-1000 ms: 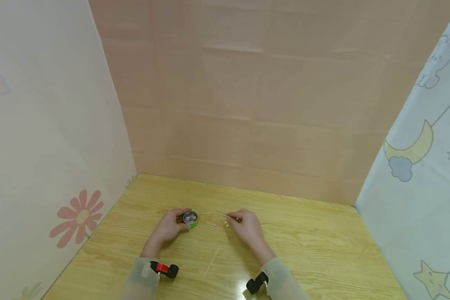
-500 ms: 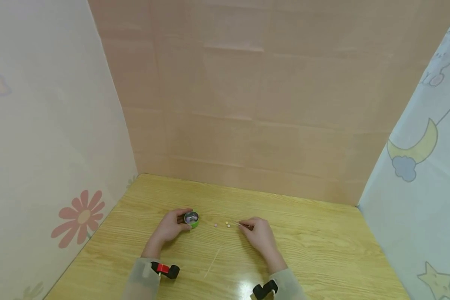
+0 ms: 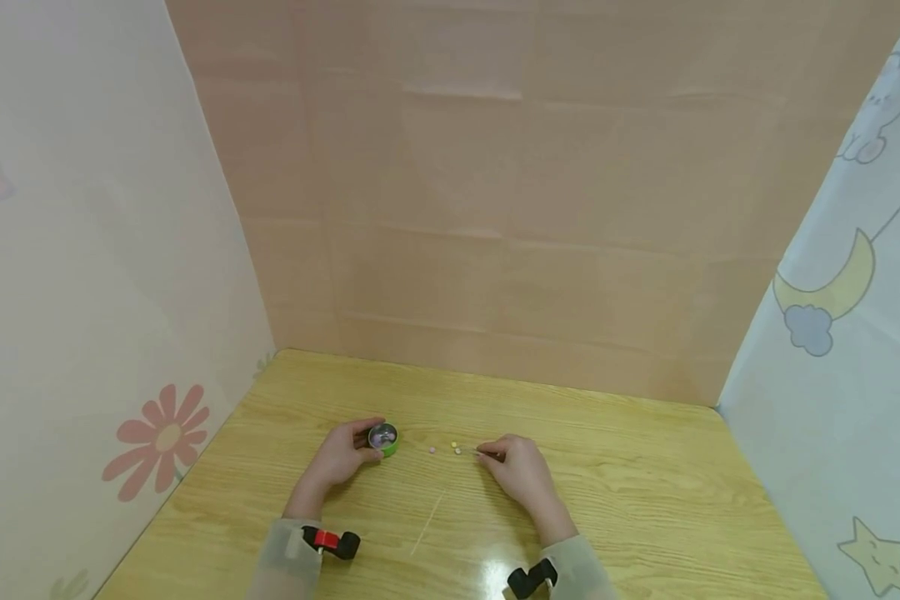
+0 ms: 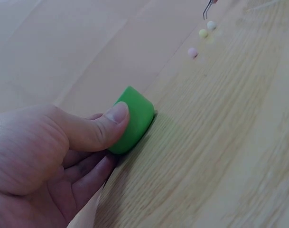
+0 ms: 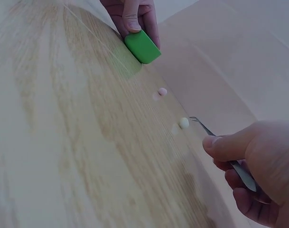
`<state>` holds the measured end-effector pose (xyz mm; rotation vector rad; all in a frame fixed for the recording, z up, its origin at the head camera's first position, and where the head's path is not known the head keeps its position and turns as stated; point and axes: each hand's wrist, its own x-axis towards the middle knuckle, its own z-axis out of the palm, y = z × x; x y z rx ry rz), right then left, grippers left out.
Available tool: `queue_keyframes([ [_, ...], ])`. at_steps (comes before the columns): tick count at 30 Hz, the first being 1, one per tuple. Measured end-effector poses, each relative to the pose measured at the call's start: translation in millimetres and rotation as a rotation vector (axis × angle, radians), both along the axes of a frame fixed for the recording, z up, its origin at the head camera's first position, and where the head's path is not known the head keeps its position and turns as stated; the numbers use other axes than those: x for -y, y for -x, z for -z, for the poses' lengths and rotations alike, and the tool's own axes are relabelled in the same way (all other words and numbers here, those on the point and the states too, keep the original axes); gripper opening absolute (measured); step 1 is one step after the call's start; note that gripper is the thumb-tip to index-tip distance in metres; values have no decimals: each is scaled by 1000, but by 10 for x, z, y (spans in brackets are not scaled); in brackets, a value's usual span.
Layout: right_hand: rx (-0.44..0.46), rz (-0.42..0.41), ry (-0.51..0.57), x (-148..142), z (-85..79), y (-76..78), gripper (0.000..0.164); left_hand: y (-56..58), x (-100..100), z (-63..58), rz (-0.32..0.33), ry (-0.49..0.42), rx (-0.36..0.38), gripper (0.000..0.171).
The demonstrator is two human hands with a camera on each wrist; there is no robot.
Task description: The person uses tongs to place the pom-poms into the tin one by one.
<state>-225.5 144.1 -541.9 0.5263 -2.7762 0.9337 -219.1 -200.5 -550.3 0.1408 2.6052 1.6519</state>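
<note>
On the left of the table, my left hand [image 3: 339,452] grips a small round green container [image 4: 137,118] between thumb and fingers. Seen from above, the container has a dark rim and pale purplish things inside. My right hand [image 3: 517,471] pinches metal tweezers [image 5: 210,133], their bent tips pointing left and slightly apart. Close to those tips lie a white ball [image 4: 211,25] and a yellow ball [image 4: 203,33]. A pink ball [image 4: 192,52] sits nearer the container. Nothing shows between the tweezer tips.
The wooden table [image 3: 607,492] meets a brown papered wall [image 3: 457,208] at the back. White patterned sheets stand at the left [image 3: 82,292] and right [image 3: 855,400]. A thin pale line [image 3: 427,522] runs across the table in front of the balls.
My right hand has moved right and toward me, with the tweezers drawn back to the right of the balls. My left hand and the container stay almost in place.
</note>
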Motion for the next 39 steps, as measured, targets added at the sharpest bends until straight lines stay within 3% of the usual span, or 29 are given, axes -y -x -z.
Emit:
queue_keyframes([
  [39, 29, -8, -46, 34, -27, -41, 10, -4, 0, 12, -17, -17, 14, 58],
])
